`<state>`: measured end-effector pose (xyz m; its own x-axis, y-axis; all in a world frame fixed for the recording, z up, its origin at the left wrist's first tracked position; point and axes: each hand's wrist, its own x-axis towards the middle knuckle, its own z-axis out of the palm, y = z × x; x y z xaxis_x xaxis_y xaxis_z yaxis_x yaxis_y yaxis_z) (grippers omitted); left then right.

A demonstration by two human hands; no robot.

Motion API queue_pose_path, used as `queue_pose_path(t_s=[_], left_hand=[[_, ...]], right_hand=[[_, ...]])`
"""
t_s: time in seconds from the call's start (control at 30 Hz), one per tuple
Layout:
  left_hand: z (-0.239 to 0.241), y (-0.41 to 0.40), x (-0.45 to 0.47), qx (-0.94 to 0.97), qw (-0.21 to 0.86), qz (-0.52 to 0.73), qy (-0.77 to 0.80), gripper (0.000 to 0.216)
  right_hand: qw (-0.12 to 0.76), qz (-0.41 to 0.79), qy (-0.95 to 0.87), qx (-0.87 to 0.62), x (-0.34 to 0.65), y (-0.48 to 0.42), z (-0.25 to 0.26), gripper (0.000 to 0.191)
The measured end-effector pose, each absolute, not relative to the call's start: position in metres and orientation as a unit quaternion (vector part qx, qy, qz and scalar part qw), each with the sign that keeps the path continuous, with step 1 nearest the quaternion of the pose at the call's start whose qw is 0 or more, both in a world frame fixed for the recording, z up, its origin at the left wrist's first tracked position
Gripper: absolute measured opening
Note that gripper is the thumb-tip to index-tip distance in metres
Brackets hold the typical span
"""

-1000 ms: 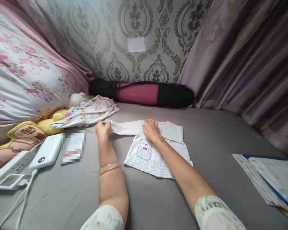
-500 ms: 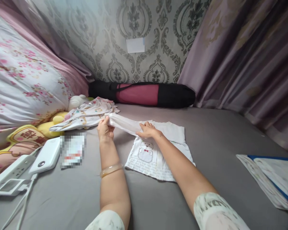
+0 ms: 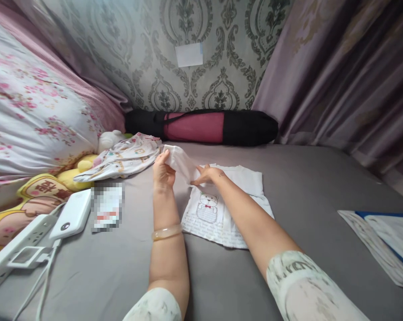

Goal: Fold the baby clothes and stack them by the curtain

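Observation:
A small white long-sleeved shirt (image 3: 234, 225) lies partly folded on the grey bed sheet, with a bear print and lines of lettering on its front. My left hand (image 3: 164, 171) is closed on the cuff end of one sleeve (image 3: 180, 161), which it holds raised off the sheet to the left of the shirt. At the base of that sleeve, my right hand (image 3: 208, 174) rests on the cloth, thumb and fingers apart; its fingertips are partly hidden by the fabric. A pale bangle (image 3: 167, 232) circles my left forearm.
Crumpled printed clothing (image 3: 127, 156) lies left. Nearer are a blurred packet (image 3: 107, 207), a white power bank (image 3: 72, 214), a power strip (image 3: 20, 249) with cables, and a yellow plush (image 3: 37, 205). A black-and-pink roll bag (image 3: 194, 127) lies against the wall. Folded clothes (image 3: 385, 240) lie right.
My left hand has brought the sleeve end up and rightward, closer to my right hand, and the sleeve now hangs slack and bunched. My right hand stays at the sleeve's base. The view has shifted slightly.

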<state>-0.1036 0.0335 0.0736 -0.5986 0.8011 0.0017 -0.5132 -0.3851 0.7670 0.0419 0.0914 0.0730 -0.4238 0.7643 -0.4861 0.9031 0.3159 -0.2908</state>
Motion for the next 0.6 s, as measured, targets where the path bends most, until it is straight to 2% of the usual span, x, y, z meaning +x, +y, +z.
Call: queue_pose_path(t_s=[0.13, 0.23, 0.33, 0.47, 0.6], left_hand=[[0.078, 0.039, -0.086, 0.212, 0.382, 0.807, 0.397, 0.033], [0.079, 0.044, -0.072, 0.223, 0.380, 0.791, 0.425, 0.033], [0.076, 0.050, -0.057, 0.246, 0.390, 0.766, 0.448, 0.031], [0.067, 0.057, -0.031, 0.310, 0.384, 0.735, 0.465, 0.029], [0.056, 0.058, -0.004, 0.378, 0.366, 0.697, 0.487, 0.025]], right_hand=[[0.050, -0.310, 0.819, 0.481, 0.055, 0.097, 0.067, 0.093], [-0.129, -0.383, 0.783, 0.473, 0.074, 0.097, 0.056, 0.059], [-0.287, -0.490, 0.645, 0.511, 0.099, 0.087, 0.049, 0.028], [-0.351, -0.654, 0.435, 0.510, 0.130, 0.069, 0.047, 0.021], [-0.373, -0.709, 0.353, 0.484, 0.147, 0.058, 0.044, 0.027]])
